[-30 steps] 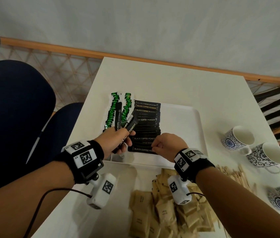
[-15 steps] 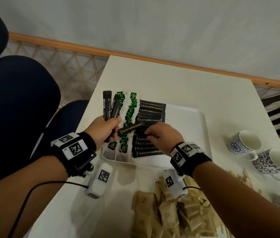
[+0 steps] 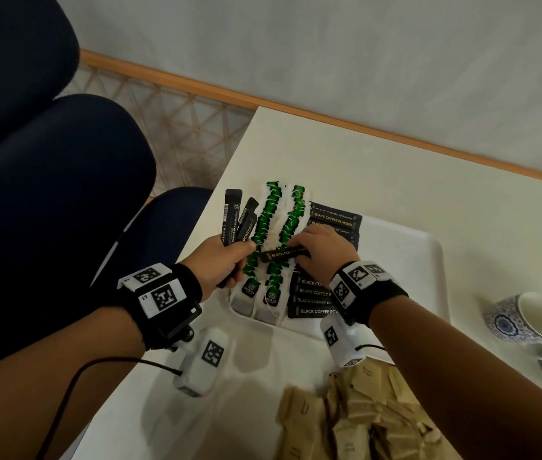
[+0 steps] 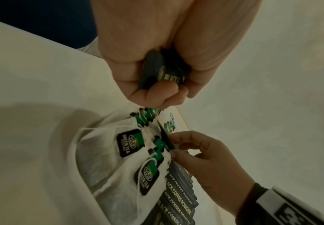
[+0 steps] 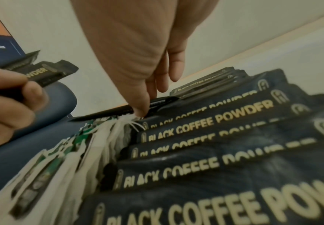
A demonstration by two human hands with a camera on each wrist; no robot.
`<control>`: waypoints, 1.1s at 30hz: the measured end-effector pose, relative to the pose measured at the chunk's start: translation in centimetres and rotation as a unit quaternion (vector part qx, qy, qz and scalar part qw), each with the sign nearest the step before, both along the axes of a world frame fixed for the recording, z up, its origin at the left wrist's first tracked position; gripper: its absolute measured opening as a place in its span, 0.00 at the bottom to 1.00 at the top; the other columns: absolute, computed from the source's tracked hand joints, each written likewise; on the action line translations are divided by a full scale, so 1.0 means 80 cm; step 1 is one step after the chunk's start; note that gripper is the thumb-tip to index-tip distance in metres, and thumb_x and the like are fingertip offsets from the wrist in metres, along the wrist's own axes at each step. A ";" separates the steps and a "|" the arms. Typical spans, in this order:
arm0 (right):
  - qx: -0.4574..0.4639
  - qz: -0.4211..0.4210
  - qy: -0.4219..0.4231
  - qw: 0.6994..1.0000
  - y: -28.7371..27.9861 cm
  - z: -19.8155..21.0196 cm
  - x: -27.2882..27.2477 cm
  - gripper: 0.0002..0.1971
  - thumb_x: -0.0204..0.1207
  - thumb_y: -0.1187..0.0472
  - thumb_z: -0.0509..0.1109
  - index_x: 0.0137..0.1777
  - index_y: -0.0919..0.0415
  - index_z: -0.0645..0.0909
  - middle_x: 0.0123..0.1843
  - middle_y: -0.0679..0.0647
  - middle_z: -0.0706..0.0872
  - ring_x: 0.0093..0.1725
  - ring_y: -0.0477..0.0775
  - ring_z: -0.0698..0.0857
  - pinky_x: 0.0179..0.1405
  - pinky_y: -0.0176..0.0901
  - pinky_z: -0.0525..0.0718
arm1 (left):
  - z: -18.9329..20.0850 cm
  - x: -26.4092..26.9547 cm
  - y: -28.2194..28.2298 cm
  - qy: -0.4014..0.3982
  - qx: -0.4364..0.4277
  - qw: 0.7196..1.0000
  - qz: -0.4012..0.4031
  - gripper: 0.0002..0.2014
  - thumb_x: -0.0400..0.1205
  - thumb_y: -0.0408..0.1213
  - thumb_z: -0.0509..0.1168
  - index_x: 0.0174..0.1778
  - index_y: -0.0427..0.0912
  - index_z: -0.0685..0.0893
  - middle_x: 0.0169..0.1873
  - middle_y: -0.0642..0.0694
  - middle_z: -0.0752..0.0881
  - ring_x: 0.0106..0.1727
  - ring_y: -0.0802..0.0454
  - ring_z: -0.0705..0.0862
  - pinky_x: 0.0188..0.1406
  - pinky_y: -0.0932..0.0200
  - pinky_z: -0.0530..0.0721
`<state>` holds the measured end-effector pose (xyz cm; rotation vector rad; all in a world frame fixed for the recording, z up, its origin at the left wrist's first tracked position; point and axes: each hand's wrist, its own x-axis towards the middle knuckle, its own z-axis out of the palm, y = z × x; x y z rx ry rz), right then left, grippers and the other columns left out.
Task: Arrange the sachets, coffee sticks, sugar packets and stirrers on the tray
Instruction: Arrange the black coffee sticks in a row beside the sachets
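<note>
Head view gives me the clearest read: my right hand [image 3: 321,250] pinches one flat black foil coffee stick [image 3: 284,254] by its right end and holds it crosswise, low over the two rows of white paper tea sachets with green tags [image 3: 271,234]. My left hand [image 3: 221,263] is closed round a small bunch of spare black coffee sticks [image 3: 238,215], fanned upward at the left edge of the shallow white plastic tray [image 3: 422,260].

The column of black coffee sticks already laid down [image 3: 316,302] sits just right of the sachets. I judge the pinched stick could drag a sachet tag or string as it swings across and pull the rows askew. It could also land tilted and nudge its neighbours.

The loose fan could slip from my grip. The brown paper sugar packets [image 3: 362,423] wait off the tray, nearest me.
</note>
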<state>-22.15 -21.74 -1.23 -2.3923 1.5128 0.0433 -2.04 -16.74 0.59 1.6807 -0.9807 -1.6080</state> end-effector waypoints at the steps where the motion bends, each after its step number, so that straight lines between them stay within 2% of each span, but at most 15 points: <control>1: -0.003 -0.003 -0.005 1.000 0.000 0.001 -0.002 0.14 0.79 0.56 0.66 0.64 0.48 0.80 0.62 0.48 0.79 0.66 0.53 0.73 0.62 0.45 0.76 | 0.000 -0.001 -0.001 0.001 0.001 1.000 0.000 0.14 0.84 0.39 0.63 0.33 0.42 0.72 0.26 0.47 0.73 0.22 0.54 0.73 0.20 0.63 0.69; 4: -0.017 -0.019 -0.023 0.999 0.003 0.005 -0.011 0.08 0.78 0.57 0.66 0.55 0.48 0.82 0.58 0.47 0.82 0.62 0.52 0.75 0.59 0.45 0.77 | 0.001 -0.007 -0.003 0.003 0.003 1.000 0.000 0.13 0.84 0.39 0.63 0.34 0.42 0.72 0.26 0.46 0.73 0.22 0.53 0.72 0.19 0.64 0.69; 9: -0.043 -0.022 -0.041 0.998 0.009 0.009 -0.020 0.07 0.78 0.56 0.65 0.53 0.50 0.82 0.53 0.48 0.84 0.57 0.53 0.78 0.52 0.43 0.76 | 0.008 -0.024 -0.001 0.013 0.002 1.000 -0.021 0.13 0.84 0.38 0.63 0.34 0.40 0.75 0.26 0.44 0.76 0.24 0.50 0.73 0.23 0.61 0.70; 12: -0.110 -0.030 -0.089 0.989 0.016 0.014 -0.021 0.06 0.76 0.55 0.67 0.50 0.52 0.83 0.47 0.48 0.86 0.50 0.54 0.80 0.49 0.46 0.78 | 0.010 -0.031 0.002 0.030 -0.002 1.000 -0.005 0.08 0.85 0.37 0.63 0.42 0.38 0.77 0.30 0.43 0.80 0.21 0.54 0.77 0.19 0.63 0.76; 15: -0.160 -0.020 -0.107 0.981 0.028 0.020 -0.030 0.04 0.71 0.57 0.70 0.44 0.54 0.84 0.40 0.49 0.86 0.43 0.57 0.82 0.45 0.49 0.82 | 0.010 -0.036 0.002 0.090 0.012 0.995 0.026 0.09 0.84 0.41 0.64 0.51 0.38 0.79 0.39 0.40 0.84 0.30 0.49 0.83 0.26 0.58 0.86; 18: -0.188 0.006 -0.106 0.976 0.043 0.024 -0.041 0.03 0.66 0.59 0.71 0.38 0.56 0.83 0.33 0.49 0.85 0.35 0.58 0.83 0.36 0.48 0.84 | 0.012 -0.045 0.001 0.130 0.043 0.990 0.027 0.11 0.83 0.43 0.65 0.54 0.38 0.81 0.41 0.38 0.88 0.33 0.48 0.87 0.28 0.60 0.87; 19: -0.192 0.012 -0.102 0.976 0.048 0.026 -0.044 0.03 0.66 0.58 0.69 0.37 0.56 0.83 0.32 0.49 0.85 0.34 0.58 0.83 0.34 0.47 0.83 | 0.013 -0.050 0.002 0.128 0.045 0.991 0.012 0.11 0.83 0.42 0.66 0.53 0.37 0.82 0.41 0.38 0.88 0.32 0.48 0.87 0.27 0.61 0.87; 21: -0.190 0.023 -0.099 0.977 0.056 0.029 -0.047 0.07 0.65 0.56 0.63 0.35 0.57 0.82 0.32 0.49 0.85 0.34 0.58 0.83 0.32 0.47 0.83 | 0.014 -0.060 0.004 0.124 0.043 0.991 -0.018 0.09 0.80 0.33 0.69 0.52 0.31 0.83 0.43 0.34 0.88 0.30 0.48 0.88 0.26 0.61 0.86; 23: -0.180 0.043 -0.111 0.977 0.063 0.030 -0.053 0.08 0.65 0.57 0.62 0.37 0.58 0.81 0.35 0.50 0.87 0.37 0.58 0.85 0.36 0.48 0.84 | 0.012 -0.068 0.006 0.113 0.036 0.992 -0.038 0.13 0.76 0.21 0.70 0.56 0.23 0.81 0.43 0.30 0.87 0.29 0.47 0.88 0.25 0.60 0.86; 24: -0.166 0.049 -0.118 0.978 0.067 0.031 -0.057 0.08 0.65 0.56 0.62 0.39 0.57 0.81 0.38 0.51 0.88 0.40 0.58 0.86 0.40 0.49 0.85 | 0.011 -0.071 0.008 0.101 0.027 0.993 -0.050 0.13 0.74 0.17 0.70 0.55 0.23 0.81 0.42 0.31 0.87 0.29 0.46 0.88 0.25 0.60 0.86; 26: -0.122 0.034 -0.117 0.985 0.077 0.032 -0.067 0.12 0.67 0.53 0.67 0.49 0.54 0.81 0.46 0.49 0.88 0.47 0.55 0.86 0.50 0.50 0.83 | 0.009 -0.074 0.011 0.061 0.000 0.994 -0.088 0.09 0.72 0.14 0.70 0.43 0.29 0.81 0.37 0.35 0.87 0.25 0.49 0.86 0.22 0.60 0.83; 27: -0.095 0.014 -0.109 0.989 0.081 0.031 -0.074 0.16 0.70 0.50 0.69 0.57 0.51 0.80 0.50 0.47 0.88 0.50 0.52 0.85 0.55 0.49 0.80 | 0.008 -0.076 0.012 0.036 -0.016 0.994 -0.105 0.12 0.72 0.14 0.69 0.37 0.35 0.78 0.34 0.38 0.87 0.23 0.51 0.84 0.20 0.61 0.81; 29: -0.037 -0.007 -0.101 0.994 0.090 0.028 -0.088 0.20 0.75 0.48 0.68 0.67 0.47 0.79 0.55 0.44 0.87 0.54 0.48 0.83 0.60 0.45 0.76 | 0.005 -0.079 0.014 0.003 -0.034 0.991 -0.130 0.17 0.72 0.14 0.69 0.34 0.40 0.73 0.31 0.42 0.86 0.22 0.54 0.83 0.20 0.61 0.80; 31: 0.002 -0.013 -0.100 0.995 0.098 0.022 -0.100 0.14 0.78 0.50 0.64 0.63 0.46 0.83 0.55 0.44 0.87 0.54 0.48 0.83 0.59 0.46 0.78 | -0.001 -0.084 0.015 -0.006 -0.038 0.990 -0.137 0.18 0.72 0.14 0.69 0.36 0.40 0.71 0.31 0.43 0.85 0.29 0.57 0.87 0.26 0.59 0.85; 33: 0.052 -0.028 -0.066 0.996 0.104 0.020 -0.108 0.12 0.81 0.56 0.63 0.59 0.46 0.86 0.54 0.44 0.87 0.54 0.48 0.83 0.59 0.47 0.79 | -0.004 -0.087 0.017 -0.008 -0.032 0.990 -0.137 0.17 0.73 0.15 0.69 0.38 0.40 0.70 0.34 0.41 0.86 0.39 0.53 0.88 0.37 0.53 0.89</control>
